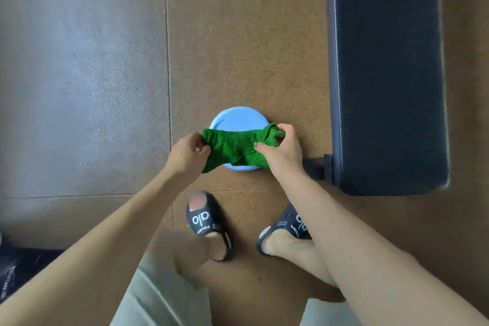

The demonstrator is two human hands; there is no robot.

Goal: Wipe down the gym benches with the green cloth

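A green cloth (235, 144) is stretched between my two hands, just above a round blue bowl (239, 116) that stands on the floor. My left hand (189, 153) pinches the cloth's left end. Its right end is gripped by my right hand (284, 149), fingers curled round the bunched fabric. The cloth's lower part hangs down over the bowl and hides most of its near rim. A dark padded gym bench (386, 74) runs along the right, from the top of the view down to level with my right wrist.
Brown speckled floor (238, 34) lies under the bowl and my feet in black slippers (203, 219). Grey matting (79, 74) covers the left side. A black bench bracket (316, 167) sticks out beside my right wrist. A dark object sits at the bottom left corner.
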